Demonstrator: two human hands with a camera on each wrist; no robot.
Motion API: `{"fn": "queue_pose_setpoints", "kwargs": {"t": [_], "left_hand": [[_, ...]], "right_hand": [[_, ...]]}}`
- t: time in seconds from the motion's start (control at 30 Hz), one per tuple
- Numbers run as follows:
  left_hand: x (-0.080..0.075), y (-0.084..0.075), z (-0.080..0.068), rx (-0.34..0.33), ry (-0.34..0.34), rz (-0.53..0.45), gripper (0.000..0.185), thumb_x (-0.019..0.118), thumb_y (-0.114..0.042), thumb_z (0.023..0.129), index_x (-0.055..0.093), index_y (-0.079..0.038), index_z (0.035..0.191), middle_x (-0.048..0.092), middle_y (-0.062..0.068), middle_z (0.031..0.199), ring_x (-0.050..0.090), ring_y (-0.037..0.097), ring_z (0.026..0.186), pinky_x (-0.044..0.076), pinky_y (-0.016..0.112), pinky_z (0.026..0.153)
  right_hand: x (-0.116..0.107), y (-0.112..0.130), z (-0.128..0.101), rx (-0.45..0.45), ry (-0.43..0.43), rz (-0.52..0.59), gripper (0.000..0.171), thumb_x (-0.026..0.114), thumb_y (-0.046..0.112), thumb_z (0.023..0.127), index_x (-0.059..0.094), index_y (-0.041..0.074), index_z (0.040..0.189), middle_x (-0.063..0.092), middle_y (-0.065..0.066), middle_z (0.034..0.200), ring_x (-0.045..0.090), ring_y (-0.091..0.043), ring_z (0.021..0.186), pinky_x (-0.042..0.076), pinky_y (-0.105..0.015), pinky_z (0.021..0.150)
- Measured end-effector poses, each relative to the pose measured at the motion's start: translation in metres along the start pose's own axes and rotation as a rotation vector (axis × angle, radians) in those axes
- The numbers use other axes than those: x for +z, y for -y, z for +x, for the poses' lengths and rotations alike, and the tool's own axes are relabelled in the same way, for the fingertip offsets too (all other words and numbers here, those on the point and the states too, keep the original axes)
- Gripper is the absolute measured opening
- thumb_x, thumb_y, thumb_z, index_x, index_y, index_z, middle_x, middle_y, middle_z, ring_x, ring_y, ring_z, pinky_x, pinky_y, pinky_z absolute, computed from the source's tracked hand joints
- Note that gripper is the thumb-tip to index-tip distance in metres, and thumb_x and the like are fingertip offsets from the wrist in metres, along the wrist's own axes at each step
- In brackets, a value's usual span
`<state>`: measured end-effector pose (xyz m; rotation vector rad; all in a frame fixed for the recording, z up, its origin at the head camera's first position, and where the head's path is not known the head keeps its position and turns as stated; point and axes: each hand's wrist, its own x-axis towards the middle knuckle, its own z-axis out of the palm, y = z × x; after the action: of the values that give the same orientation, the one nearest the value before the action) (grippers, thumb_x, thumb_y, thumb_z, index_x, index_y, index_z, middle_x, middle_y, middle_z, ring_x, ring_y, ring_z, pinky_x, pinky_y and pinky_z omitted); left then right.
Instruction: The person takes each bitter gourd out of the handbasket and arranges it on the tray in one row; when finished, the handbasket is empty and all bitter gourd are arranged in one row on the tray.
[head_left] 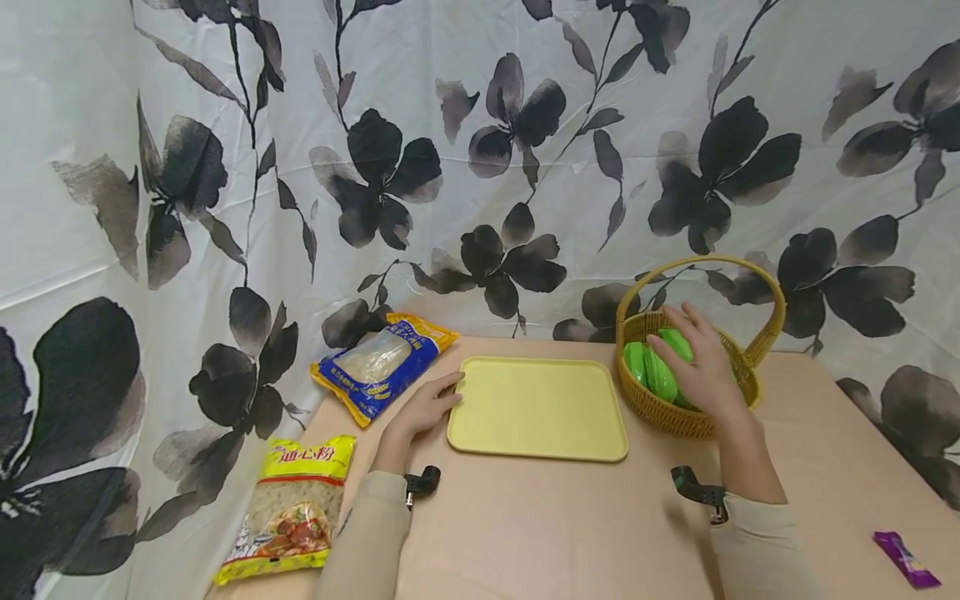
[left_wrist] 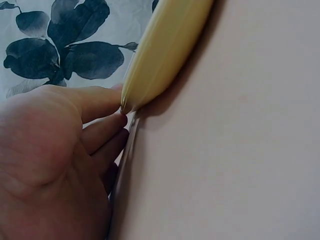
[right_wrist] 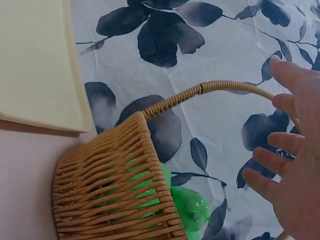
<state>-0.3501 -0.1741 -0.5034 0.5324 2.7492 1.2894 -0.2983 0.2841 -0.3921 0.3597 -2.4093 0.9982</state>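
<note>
Our left hand [head_left: 426, 410] rests flat on the table [head_left: 570, 525] with its fingers straight and close together, the fingertips [left_wrist: 119, 120] touching the near left corner of the yellow tray [head_left: 537, 407]. We judge this steadies the tray rather than lifts it, since nothing is curled round its rim.

Our right hand [head_left: 701, 367] is over the wicker basket [head_left: 678, 414] just right of the tray, under its arched handle [right_wrist: 220, 89]. Its fingers [right_wrist: 267, 160] are spread apart and straight, lying over the green packets [head_left: 651, 372] inside the basket; whether they press on the packets or hover just above, we cannot tell. Nothing is gripped.

The tray lies in the middle of the table, bare. On the far left lies a blue bag [head_left: 384, 364], nearer left a yellow pasta bag [head_left: 292, 508], and at the near right edge a small purple sachet [head_left: 906, 560]. A flowered cloth [head_left: 480, 150] hangs behind.
</note>
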Motion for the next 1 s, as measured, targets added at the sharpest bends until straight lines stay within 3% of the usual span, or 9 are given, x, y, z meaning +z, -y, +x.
{"fn": "queue_pose_setpoints", "kwargs": {"t": [0.3, 0.57, 1.0], "left_hand": [[-0.001, -0.001, 0.003, -0.025, -0.029, -0.006, 0.047, 0.057, -0.022, 0.098, 0.048, -0.013, 0.143, 0.043, 0.004, 0.148, 0.033, 0.024, 0.140, 0.027, 0.042, 0.116], [-0.001, -0.002, 0.005, -0.052, -0.038, -0.036, 0.046, 0.059, -0.023, 0.096, 0.050, -0.015, 0.141, 0.046, 0.000, 0.146, 0.035, 0.022, 0.139, 0.028, 0.042, 0.115], [-0.001, -0.001, 0.002, -0.058, -0.032, -0.026, 0.045, 0.059, -0.022, 0.096, 0.052, -0.014, 0.140, 0.048, 0.001, 0.145, 0.036, 0.023, 0.138, 0.029, 0.042, 0.115]], "right_hand": [[-0.007, -0.007, 0.001, 0.040, 0.004, -0.016, 0.059, 0.057, 0.040, 0.095, 0.037, 0.027, 0.149, 0.014, -0.009, 0.160, 0.013, -0.044, 0.143, 0.016, -0.076, 0.103], [-0.012, -0.025, -0.004, 0.081, 0.006, -0.060, 0.061, 0.055, 0.038, 0.097, 0.035, 0.016, 0.150, 0.012, -0.017, 0.159, 0.010, -0.048, 0.142, 0.016, -0.078, 0.101], [-0.017, -0.040, -0.009, 0.117, 0.005, -0.099, 0.062, 0.051, 0.041, 0.098, 0.032, 0.017, 0.152, 0.013, -0.022, 0.157, 0.008, -0.054, 0.139, 0.017, -0.078, 0.098]]}}
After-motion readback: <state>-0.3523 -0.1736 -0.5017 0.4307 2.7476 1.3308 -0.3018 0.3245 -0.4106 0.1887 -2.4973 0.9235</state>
